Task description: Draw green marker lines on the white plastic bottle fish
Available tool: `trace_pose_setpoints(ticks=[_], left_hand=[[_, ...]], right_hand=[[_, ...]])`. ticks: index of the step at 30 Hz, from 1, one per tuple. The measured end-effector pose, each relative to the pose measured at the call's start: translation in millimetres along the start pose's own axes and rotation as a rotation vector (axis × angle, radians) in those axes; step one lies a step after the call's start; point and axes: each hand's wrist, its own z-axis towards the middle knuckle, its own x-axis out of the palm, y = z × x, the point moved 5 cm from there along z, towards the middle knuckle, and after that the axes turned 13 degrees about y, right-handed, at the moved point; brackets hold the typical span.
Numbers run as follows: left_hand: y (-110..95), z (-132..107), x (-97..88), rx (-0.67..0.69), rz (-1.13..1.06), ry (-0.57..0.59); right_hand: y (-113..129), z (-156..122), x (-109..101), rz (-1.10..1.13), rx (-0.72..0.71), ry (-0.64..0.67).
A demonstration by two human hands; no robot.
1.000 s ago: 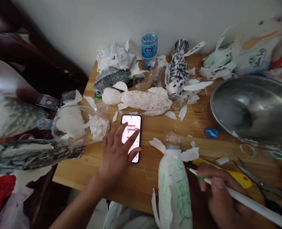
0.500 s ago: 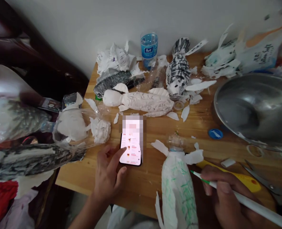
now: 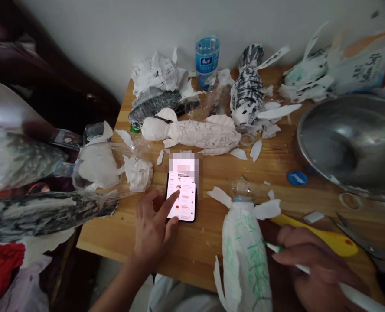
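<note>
My left hand (image 3: 154,223) has its index finger on the lit screen of a smartphone (image 3: 182,201) that lies flat on the table; its thumb is by the phone's lower edge and its fingers are apart. My right hand (image 3: 316,258) is closed round a white marker pen (image 3: 351,294) with a green tip, pointing left. Close to that tip lies a white paper-covered bottle fish (image 3: 244,255) with green scale lines and paper fins. Its clear bottle neck (image 3: 241,188) points away from me.
Behind the phone lie a white paper fish (image 3: 205,136), a black-and-white fish (image 3: 247,91) and paper scraps. A blue-labelled cup (image 3: 207,63) stands near the wall. At right are a metal basin (image 3: 351,138), a yellow-handled tool (image 3: 329,240), scissors (image 3: 371,251) and a blue cap (image 3: 297,178).
My left index finger has moved up the phone screen, and the list on it has shifted. My right hand's marker has tilted and its tip sits lower, beside the green-lined fish. The view has shifted slightly.
</note>
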Motion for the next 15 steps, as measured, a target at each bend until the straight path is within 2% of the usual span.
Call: trace_pose_setpoints(ticks=[3, 6, 9, 12, 15], left_hand=[[-3, -4, -4.9, 0.099, -0.054, -0.043], [-10, -7, -8.3, 0.220, 0.023, -0.083], [-9, -4, -5.3, 0.163, 0.076, -0.046], [-5, -1, -1.7, 0.072, 0.016, -0.002], [-5, -1, -1.0, 0.072, -0.004, 0.001]], right_hand=[[2, 1, -2, -0.095, -0.119, 0.004], [2, 2, -3, -0.186, -0.175, 0.019], [-1, -1, 0, -0.126, -0.093, 0.067], [-7, -5, 3, -0.069, 0.022, 0.059], [-9, -5, -2, -0.101, -0.070, 0.013]])
